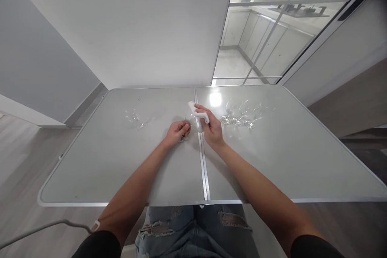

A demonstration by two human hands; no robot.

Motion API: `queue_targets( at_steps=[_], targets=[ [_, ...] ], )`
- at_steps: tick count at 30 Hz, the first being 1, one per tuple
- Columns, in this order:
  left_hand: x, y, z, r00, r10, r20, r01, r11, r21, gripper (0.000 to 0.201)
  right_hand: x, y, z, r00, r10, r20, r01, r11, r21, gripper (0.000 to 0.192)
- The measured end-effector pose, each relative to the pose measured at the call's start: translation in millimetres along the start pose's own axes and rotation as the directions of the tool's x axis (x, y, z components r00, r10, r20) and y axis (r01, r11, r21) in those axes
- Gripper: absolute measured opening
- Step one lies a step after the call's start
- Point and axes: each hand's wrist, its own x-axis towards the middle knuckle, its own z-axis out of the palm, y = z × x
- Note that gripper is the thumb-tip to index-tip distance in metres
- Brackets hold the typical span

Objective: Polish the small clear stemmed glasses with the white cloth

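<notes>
My left hand [179, 132] is closed round the stem of a clear wine glass [188, 117], whose foot shows just below the fingers. The bowl tilts toward the right, near the table's middle seam. My right hand [211, 126] grips a folded white cloth [200, 117] against the bowl, which it partly hides. To the right, several clear wine glasses [237, 121] stand in a cluster. On the left side of the table is more clear glassware [139, 125], too faint to count.
The grey folding table [121, 169] has a metal rim and a metal seam [204, 173] down its middle. A white wall [151, 28] rises behind it. At the back right, a glass door [256, 40] shows a kitchen. A grey cable [45, 225] runs by my left arm.
</notes>
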Motion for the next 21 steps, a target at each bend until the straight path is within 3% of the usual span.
queue_targets(
  at_steps=[2,5,8,11,14,17,19,21],
  targets=[
    [-1.6,-2.5,0.0,0.992,0.091,-0.083,-0.069,0.970,0.235,0.044,-0.2,0.7,-2.9,0.999,-0.029,0.023,0.031,0.991,-0.128,0.030],
    [-2.9,-5.5,-1.3,0.967,0.215,-0.139,-0.118,0.856,0.503,0.034,2.2,6.1,-8.0,0.999,0.035,-0.030,-0.041,0.974,-0.223,0.032],
    [-1.9,-7.0,-4.4,0.954,0.279,-0.106,-0.153,0.762,0.630,0.026,5.8,10.8,-11.6,0.990,0.141,-0.023,-0.143,0.973,-0.180,0.035],
    [-1.7,-5.9,-6.2,0.952,0.303,-0.046,-0.194,0.715,0.672,0.022,6.2,14.1,-13.1,0.994,0.109,0.003,-0.106,0.973,-0.207,0.035],
    [-3.8,-0.9,-4.5,0.972,0.234,0.010,-0.195,0.786,0.587,0.030,4.0,17.7,-15.1,1.000,-0.029,0.003,0.029,0.948,-0.316,0.031],
    [-5.9,5.7,-2.4,0.990,0.050,0.131,-0.088,0.949,0.303,0.046,3.2,21.2,-21.2,0.991,-0.128,0.031,0.130,0.911,-0.391,0.028],
    [-6.4,8.5,-3.2,0.959,-0.094,0.267,0.077,0.994,0.075,0.051,4.2,22.3,-27.1,0.985,-0.158,0.063,0.170,0.897,-0.407,0.029],
    [-6.7,9.3,-5.7,0.892,-0.202,0.405,0.258,0.962,-0.088,0.053,5.4,22.3,-32.4,0.983,-0.160,0.086,0.181,0.898,-0.402,0.031]
  ],
)
